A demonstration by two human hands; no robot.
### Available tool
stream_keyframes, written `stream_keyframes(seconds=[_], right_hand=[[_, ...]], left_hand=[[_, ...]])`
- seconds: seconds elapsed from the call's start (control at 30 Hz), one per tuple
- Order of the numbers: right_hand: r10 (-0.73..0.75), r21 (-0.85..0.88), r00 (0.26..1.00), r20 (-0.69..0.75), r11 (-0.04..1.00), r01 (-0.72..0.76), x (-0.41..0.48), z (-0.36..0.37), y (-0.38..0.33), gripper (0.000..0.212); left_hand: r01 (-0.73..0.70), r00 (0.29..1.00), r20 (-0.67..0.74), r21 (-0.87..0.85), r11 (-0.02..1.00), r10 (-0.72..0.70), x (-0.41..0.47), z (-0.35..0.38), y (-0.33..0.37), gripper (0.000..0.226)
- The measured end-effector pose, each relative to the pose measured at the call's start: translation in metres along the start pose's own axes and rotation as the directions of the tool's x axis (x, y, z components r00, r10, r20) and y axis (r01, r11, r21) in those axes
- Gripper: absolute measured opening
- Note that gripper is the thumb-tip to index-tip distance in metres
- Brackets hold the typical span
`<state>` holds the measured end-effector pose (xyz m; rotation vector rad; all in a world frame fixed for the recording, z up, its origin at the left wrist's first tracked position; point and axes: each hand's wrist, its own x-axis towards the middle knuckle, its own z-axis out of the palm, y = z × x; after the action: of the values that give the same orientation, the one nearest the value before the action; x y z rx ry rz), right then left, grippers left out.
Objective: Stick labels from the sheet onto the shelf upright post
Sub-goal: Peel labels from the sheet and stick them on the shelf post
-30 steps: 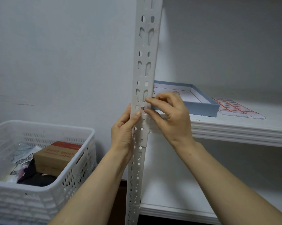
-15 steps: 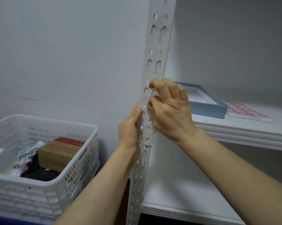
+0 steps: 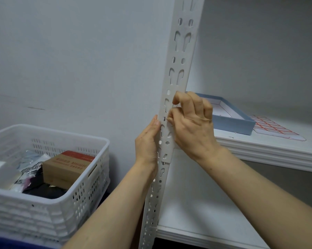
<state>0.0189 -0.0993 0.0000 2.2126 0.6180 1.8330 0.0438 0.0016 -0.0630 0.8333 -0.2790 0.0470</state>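
Change: over the last second the right hand has climbed the shelf upright post and curled tighter, while the left hand stays at the post's left edge.
White basket: far left, with a cardboard box inside.
Left hand pose: upright, fingers straight and together, lying flat along the post's edge.
Right hand pose: back of the hand toward the camera, fingers bent, forefinger and thumb tips on the post's front. I cannot tell whether they pinch a label.
Blue tray: on the shelf behind the right hand.
Label sheet: flat on the shelf, just right of the tray.
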Motion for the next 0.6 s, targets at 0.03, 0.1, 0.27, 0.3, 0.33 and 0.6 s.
stream_keyframes(seconds=[0.03,0.1,0.27,0.3,0.33,0.6], right_hand=[[0.002,-0.007,1.0,-0.004,1.0,-0.003,-0.0003,0.0004,-0.0002,0.015],[0.007,-0.027,1.0,-0.015,1.0,-0.008,-0.0012,0.0013,-0.0003,0.014],[0.032,-0.027,0.998,-0.054,0.999,-0.034,-0.0041,0.0043,0.0007,0.009],[0.036,-0.023,0.998,-0.059,0.999,-0.038,-0.0044,0.0045,0.001,0.008],[0.041,-0.021,0.997,-0.063,0.999,-0.043,-0.0048,0.0047,0.001,0.008],[0.078,0.02,0.992,-0.096,0.997,-0.077,-0.0054,0.0051,0.0008,0.01]], left_hand=[[0.002,1.0,0.0,-0.006,1.0,-0.002,0.0007,-0.0006,-0.0006,0.074],[0.002,1.0,0.001,-0.009,1.0,-0.002,0.0019,-0.0016,-0.0019,0.075],[0.003,1.0,-0.003,0.019,1.0,-0.003,0.0028,-0.0021,-0.0033,0.074],[0.004,1.0,-0.004,0.016,1.0,-0.004,0.0029,-0.0022,-0.0035,0.074],[0.003,1.0,-0.004,0.013,1.0,-0.003,0.0025,-0.0021,-0.0035,0.074],[-0.01,1.0,0.007,0.03,1.0,0.009,0.0061,-0.0036,-0.0051,0.075]])
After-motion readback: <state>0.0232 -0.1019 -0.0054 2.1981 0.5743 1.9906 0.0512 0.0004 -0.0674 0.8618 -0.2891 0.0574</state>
